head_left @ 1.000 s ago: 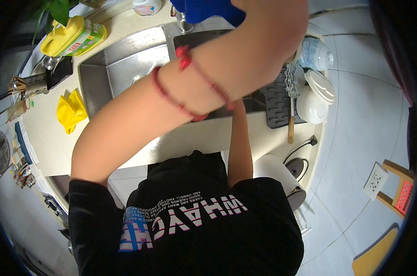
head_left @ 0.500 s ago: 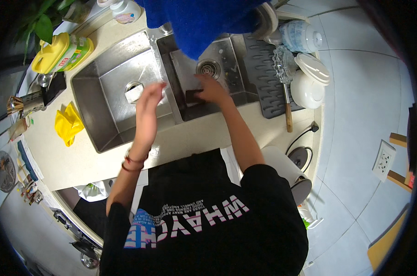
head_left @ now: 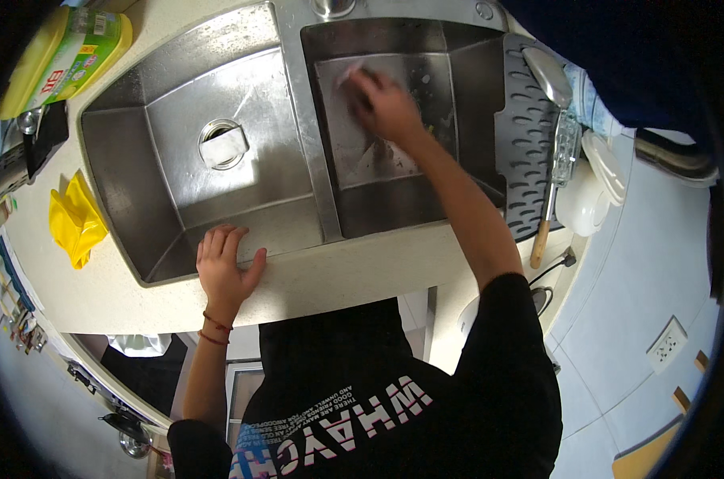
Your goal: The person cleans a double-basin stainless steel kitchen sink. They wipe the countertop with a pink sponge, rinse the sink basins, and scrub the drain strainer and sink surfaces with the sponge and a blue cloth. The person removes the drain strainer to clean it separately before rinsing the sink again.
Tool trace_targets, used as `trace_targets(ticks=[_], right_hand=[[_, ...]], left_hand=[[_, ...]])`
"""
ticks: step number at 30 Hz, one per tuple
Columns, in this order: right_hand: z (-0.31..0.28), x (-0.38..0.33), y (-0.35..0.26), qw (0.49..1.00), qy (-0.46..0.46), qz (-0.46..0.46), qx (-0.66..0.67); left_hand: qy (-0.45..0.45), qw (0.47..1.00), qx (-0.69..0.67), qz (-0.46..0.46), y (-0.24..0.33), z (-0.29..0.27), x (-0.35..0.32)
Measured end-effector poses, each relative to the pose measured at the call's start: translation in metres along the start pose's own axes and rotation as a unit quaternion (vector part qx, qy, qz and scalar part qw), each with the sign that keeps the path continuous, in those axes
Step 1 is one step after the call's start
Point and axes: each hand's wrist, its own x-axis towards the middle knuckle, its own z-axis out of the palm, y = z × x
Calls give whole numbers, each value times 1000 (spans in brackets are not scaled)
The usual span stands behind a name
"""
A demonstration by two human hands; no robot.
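Observation:
My left hand [head_left: 226, 267] lies on the front rim of the left sink basin [head_left: 242, 191], fingers spread and holding nothing. Inside the right basin [head_left: 414, 199] my right hand [head_left: 386, 104] is low over the bottom at its left side. Its fingers are bent and smeared by motion, so whether they hold anything cannot be made out. The drain of that basin is hidden by the hand. A few small light and dark bits lie on the basin floor. In the left basin, a whitish rectangular piece covers part of the drain [head_left: 224, 145].
A yellow cloth [head_left: 76, 219] lies on the counter left of the sink, below a yellow-green container [head_left: 58, 64]. To the right, a grey drying mat [head_left: 525, 152] bears a wooden-handled utensil [head_left: 541, 239]. A white lidded pot [head_left: 581, 199] stands beside it.
My left hand has moved from above the left basin down to its front rim. My right hand has gone farther into the right basin. The view has shifted; the blue cloth has left the sink's back.

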Motion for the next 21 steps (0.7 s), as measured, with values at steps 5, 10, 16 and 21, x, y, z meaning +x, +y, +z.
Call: trace_targets(ticks=[5,10,16,21], right_hand=[[37,46,-7,998,47,8,-52],[28,4,-7,978,-104,-172,-48],[-23,12,41,969,122,180,114],[-15,68,31,659,572,246,422]], left_hand=[[17,998,58,-19,5,4,1],[-12,996,32,-87,7,8,-4],[54,994,-2,-100,3,14,-8],[51,994,-15,-91,4,14,-4]])
